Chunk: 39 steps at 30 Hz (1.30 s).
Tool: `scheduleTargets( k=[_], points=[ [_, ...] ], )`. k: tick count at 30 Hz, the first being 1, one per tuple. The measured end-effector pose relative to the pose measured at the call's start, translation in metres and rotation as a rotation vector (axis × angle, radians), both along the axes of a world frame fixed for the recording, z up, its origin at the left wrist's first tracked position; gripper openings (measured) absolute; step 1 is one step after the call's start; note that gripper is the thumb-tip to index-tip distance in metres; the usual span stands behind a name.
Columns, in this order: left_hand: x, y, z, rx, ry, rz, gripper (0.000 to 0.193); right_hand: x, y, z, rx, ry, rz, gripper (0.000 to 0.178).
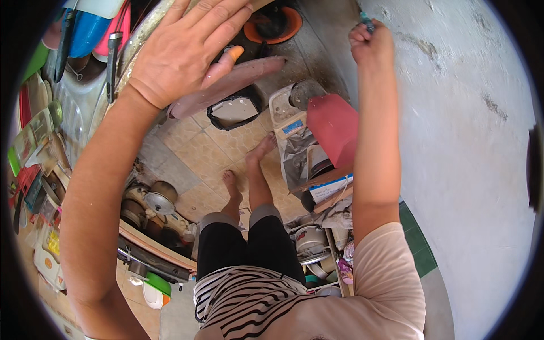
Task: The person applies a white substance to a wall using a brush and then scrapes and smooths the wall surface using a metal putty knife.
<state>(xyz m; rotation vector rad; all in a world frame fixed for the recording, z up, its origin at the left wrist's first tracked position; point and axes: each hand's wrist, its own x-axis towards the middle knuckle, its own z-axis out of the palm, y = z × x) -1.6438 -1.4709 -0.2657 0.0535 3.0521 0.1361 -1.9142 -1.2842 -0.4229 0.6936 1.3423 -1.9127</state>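
Note:
My left hand (187, 48) is raised at the top, its back toward me and its fingers stretched out. It lies over the speckled counter edge (139, 42); whether it touches anything is hidden. Something orange (234, 54) shows at the thumb tip, too small to tell whether it is a covering. At the upper right, my right hand (373, 44) is closed around a small teal and dark object (367, 22) whose kind I cannot make out. That hand is up against or close to the grey-white wall (453, 113), with the arm stretched forward.
A pink board-like surface (238, 82) slants below my left hand. On the tiled floor are a black-lined bin (233, 112) and an orange-rimmed basin (292, 28). A red container (334, 127) stands beside the wall. Pots (161, 198) sit lower left; dishes crowd the left side.

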Motion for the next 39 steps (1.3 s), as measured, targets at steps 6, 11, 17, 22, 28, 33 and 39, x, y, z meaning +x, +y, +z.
scheduleTargets(
  k=[6, 11, 17, 22, 28, 33, 39],
  points=[
    [-0.005, 0.0, -0.002, 0.008, 0.024, -0.03, 0.052, 0.008, -0.024, -0.054, 0.128, 0.048, -0.095, 0.016],
    [0.004, -0.003, -0.006, -0.019, 0.059, -0.004, 0.052, 0.037, 0.026, -0.021, 0.082, 0.08, -0.074, 0.015],
    [-0.005, -0.007, -0.011, 0.024, 0.139, -0.053, 0.05, 0.016, -0.004, -0.101, 0.192, 0.14, -0.128, 0.013],
    [0.0, -0.012, -0.014, 0.017, 0.174, -0.089, 0.047, 0.023, 0.003, -0.103, 0.172, 0.107, -0.174, 0.008],
    [0.01, -0.014, -0.017, 0.006, 0.131, -0.047, 0.048, 0.045, 0.05, -0.069, 0.142, 0.058, -0.105, 0.009],
    [-0.005, -0.014, -0.016, -0.016, 0.151, -0.117, 0.049, 0.009, 0.021, -0.135, 0.31, 0.041, -0.174, 0.015],
    [0.004, -0.016, -0.014, -0.009, 0.093, -0.073, 0.051, 0.025, 0.042, -0.119, 0.246, 0.041, -0.106, 0.013]
  ],
)
